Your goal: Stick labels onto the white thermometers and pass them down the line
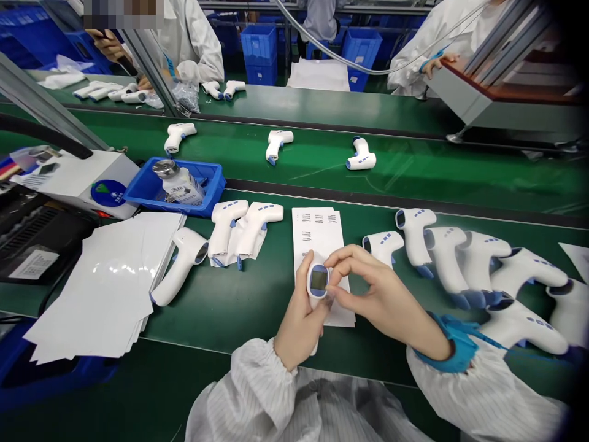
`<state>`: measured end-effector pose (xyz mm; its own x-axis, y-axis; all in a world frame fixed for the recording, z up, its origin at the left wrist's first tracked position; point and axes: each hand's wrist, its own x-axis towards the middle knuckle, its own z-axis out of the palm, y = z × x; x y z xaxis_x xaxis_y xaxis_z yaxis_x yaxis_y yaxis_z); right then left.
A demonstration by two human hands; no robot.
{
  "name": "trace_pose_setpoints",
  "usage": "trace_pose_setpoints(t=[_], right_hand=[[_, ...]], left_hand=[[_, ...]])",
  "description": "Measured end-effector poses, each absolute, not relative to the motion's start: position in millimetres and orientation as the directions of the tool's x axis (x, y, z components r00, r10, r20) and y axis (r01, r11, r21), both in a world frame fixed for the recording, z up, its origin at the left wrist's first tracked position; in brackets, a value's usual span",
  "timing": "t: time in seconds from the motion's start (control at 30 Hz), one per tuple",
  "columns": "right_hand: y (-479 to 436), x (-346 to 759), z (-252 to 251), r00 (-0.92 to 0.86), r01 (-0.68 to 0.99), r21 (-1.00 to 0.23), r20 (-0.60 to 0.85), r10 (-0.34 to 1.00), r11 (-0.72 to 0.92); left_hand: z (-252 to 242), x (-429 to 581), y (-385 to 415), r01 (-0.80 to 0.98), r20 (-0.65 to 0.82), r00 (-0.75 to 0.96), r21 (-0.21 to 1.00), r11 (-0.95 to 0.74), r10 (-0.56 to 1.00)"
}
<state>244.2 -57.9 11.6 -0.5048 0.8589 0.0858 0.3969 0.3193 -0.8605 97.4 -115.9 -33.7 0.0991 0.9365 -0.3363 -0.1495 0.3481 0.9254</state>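
Observation:
A white infrared thermometer point(318, 280) with a dark display in a blue frame is held upright by my left hand point(294, 325), its screen facing me. My right hand point(378, 288) is at the right edge of the display, thumb and index finger pinched together; whatever lies between them is too small to make out. Beneath both hands is a white sheet of printed labels point(317, 230). Two thermometers point(260, 222) lie on a small white bag to the left, and another thermometer point(180, 270) rests against the paper stack. Several more thermometers point(483, 252) are grouped at my right.
A stack of white paper point(103, 276) and a blue tray point(211, 196) holding a bottle point(181, 184) stand at left, near a white device box point(99, 178). Across the green conveyor belt point(317, 166), spaced thermometers lie. Two co-workers in white coats point(197, 43) sit opposite; a metal post point(147, 61) rises there.

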Motion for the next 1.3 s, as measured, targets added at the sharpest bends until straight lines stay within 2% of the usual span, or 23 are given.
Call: trace_pose_setpoints(t=[0.17,0.5,0.87,1.03,1.3], right_hand=[[-49.6,236.8,5.4,-0.457,0.383,-0.887,0.061,0.887,0.258],[-47.8,231.2,2.3,-0.386,0.39,-0.897,0.045,0.921,0.207],[-47.9,228.7,2.9,-0.383,0.382,-0.902,0.04,0.923,0.198],[-47.1,228.5,2.8,-0.395,0.375,-0.903,0.05,0.917,0.211],[-46.9,227.9,1.9,-0.393,0.366,-0.902,0.073,0.917,0.228]], left_hand=[[-45.8,99.8,-118.5,-0.065,-0.287,0.054,0.955,0.29,0.956],[-43.1,99.2,-119.9,-0.069,-0.28,0.058,0.956,0.284,0.958],[-33.3,96.7,-117.0,-0.166,-0.359,0.155,0.909,0.382,0.92],[-34.0,97.1,-116.6,-0.222,-0.377,0.137,0.89,0.399,0.916],[-29.0,96.9,-114.8,-0.178,-0.449,0.164,0.862,0.474,0.878]])
